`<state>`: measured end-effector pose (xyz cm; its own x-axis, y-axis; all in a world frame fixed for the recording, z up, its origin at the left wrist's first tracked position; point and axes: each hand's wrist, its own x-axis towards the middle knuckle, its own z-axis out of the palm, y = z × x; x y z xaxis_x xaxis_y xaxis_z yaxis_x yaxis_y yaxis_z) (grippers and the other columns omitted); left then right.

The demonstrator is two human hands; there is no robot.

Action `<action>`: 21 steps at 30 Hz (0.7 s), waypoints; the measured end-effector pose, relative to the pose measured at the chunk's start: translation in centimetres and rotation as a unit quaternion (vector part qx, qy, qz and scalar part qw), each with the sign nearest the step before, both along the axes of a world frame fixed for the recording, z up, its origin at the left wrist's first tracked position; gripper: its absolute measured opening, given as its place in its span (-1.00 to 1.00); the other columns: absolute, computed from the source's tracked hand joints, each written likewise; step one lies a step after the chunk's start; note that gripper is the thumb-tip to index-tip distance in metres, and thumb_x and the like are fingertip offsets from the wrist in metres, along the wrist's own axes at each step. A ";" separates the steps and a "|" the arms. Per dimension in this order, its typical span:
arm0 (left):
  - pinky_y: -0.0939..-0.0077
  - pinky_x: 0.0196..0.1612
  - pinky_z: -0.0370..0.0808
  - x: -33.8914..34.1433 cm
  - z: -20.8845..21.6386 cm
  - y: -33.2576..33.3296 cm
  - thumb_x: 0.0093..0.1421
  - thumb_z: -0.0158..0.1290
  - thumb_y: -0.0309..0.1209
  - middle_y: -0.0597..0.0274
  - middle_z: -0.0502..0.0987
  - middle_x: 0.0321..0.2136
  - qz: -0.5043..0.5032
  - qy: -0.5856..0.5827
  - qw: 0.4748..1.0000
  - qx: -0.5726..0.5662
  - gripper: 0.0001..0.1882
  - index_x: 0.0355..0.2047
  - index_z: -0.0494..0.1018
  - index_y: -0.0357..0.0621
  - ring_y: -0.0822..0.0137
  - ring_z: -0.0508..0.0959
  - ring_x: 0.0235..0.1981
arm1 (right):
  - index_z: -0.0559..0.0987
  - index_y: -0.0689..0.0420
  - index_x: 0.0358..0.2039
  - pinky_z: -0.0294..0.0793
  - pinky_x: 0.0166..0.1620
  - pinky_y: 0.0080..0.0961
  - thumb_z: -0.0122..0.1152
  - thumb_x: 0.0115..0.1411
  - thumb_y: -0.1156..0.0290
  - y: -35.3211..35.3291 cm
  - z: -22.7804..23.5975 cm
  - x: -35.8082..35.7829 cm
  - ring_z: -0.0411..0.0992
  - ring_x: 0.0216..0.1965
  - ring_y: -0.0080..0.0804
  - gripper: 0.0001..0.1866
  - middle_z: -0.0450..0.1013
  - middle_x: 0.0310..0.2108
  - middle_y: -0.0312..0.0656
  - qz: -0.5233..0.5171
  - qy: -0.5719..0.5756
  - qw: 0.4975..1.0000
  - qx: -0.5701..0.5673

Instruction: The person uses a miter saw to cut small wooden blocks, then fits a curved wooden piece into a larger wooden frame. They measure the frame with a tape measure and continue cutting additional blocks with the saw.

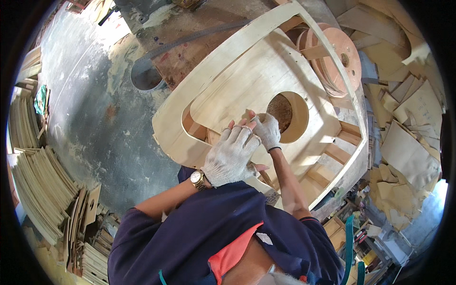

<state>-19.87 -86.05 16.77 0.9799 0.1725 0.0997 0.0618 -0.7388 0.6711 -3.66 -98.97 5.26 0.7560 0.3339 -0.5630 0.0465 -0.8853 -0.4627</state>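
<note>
My left hand (232,154), in an off-white knit glove with bare fingertips, hovers over a pale plywood frame (173,128). Its fingers are stretched out and slightly apart, thumb to the right. Right against its fingertips is my right hand (267,131), in a matching glove. Those fingers are curled in, partly hidden behind the left hand; what they grip, if anything, I cannot make out. Both hands are above a wide plywood panel (256,71) inside the frame, just left of its round hole (280,111). A gold watch (197,177) circles my left wrist.
Stacked round plywood discs (344,59) stand at the frame's far right. Wooden cross-blocks (337,153) line its right side. Piled curved strips (42,190) lie at left, thin offcuts (413,123) at right. A grey bucket (146,76) stands on the floor beyond the frame.
</note>
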 end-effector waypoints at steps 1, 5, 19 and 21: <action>-0.12 0.43 0.25 0.0 0.1 0.1 0.07 0.25 0.28 -0.12 0.41 0.24 0.002 0.001 1.000 -0.001 -0.22 -0.05 0.54 -0.20 -0.14 0.38 0.34 | 0.73 0.32 -0.30 0.60 -0.17 -0.07 0.25 0.18 -0.38 -0.1 -0.1 0.0 0.66 -0.32 0.10 -0.18 0.64 -0.43 0.17 -0.005 0.011 1.000 0.007; -0.18 0.46 0.17 -0.1 0.2 0.3 0.12 0.23 0.28 -0.19 0.28 0.39 -0.015 0.025 0.999 0.046 -0.24 0.01 0.55 -0.16 -0.15 0.26 0.44 | 0.72 0.32 -0.42 0.56 -0.37 -0.23 0.28 0.23 -0.29 0.7 5.3 -0.7 0.57 -0.58 -0.16 -0.26 0.55 -0.64 0.02 -0.039 0.004 0.999 -0.005; -0.37 0.45 0.00 -0.5 -0.1 3.9 0.23 0.19 0.22 -0.27 0.21 0.44 0.075 -0.135 0.975 0.161 -0.15 0.36 0.38 -0.06 -0.34 0.22 0.44 | 0.74 0.21 -0.50 0.53 -0.25 -0.06 0.08 0.28 -0.39 0.1 12.2 -0.4 0.59 -0.42 0.14 -0.20 0.54 -0.58 0.14 -0.013 -0.058 0.997 0.052; -0.35 0.45 0.01 -0.6 0.1 3.9 0.22 0.19 0.24 -0.22 0.22 0.44 0.037 -0.087 0.976 0.195 -0.13 0.36 0.38 -0.06 -0.31 0.23 0.44 | 0.73 0.21 -0.50 0.54 -0.28 -0.01 0.06 0.27 -0.41 0.2 11.8 -0.5 0.59 -0.44 0.14 -0.18 0.54 -0.58 0.15 0.010 -0.076 0.996 0.054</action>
<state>-20.50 -82.12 16.91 0.9286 0.1569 0.3362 0.0339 -0.9383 0.3442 -4.11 -98.79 17.10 0.8216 0.4033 -0.4029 0.1409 -0.8285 -0.5420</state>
